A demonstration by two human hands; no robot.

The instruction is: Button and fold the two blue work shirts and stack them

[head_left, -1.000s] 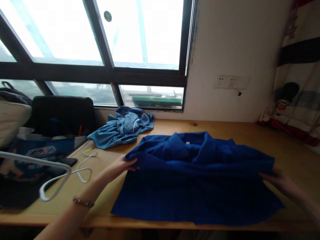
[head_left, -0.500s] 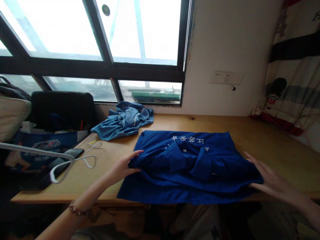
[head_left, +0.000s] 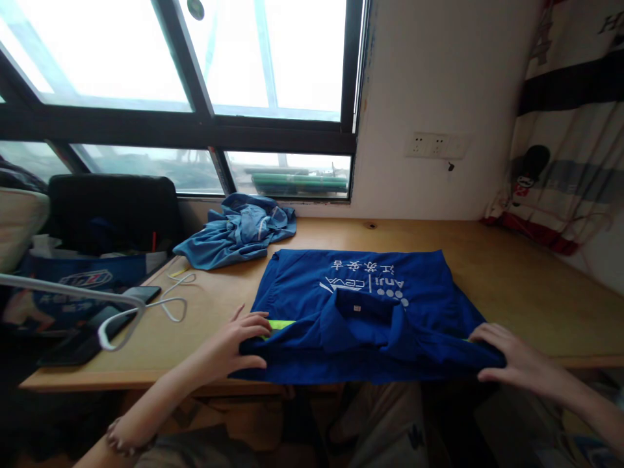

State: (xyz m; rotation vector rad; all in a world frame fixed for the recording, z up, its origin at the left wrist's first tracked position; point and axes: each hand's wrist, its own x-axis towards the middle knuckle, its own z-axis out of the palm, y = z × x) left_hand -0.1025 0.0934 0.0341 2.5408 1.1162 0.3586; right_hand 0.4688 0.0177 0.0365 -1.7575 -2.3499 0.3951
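While the left hand [head_left: 251, 341] and right hand [head_left: 492, 357] grip the blue shirt [head_left: 336, 325], a crumpled garment [head_left: 238, 231] lies far left; a white cable [head_left: 113, 346] partly hides the bag [head_left: 88, 278].

A crumpled light-blue garment [head_left: 244, 227] lies on the wooden table [head_left: 526, 286] near the dark-framed window [head_left: 244, 127]. Left of it are a black chair [head_left: 112, 198], a blue bag [head_left: 53, 268] and a looped white cable [head_left: 173, 300]; wall sockets [head_left: 431, 145] and a striped curtain [head_left: 560, 123] show right.
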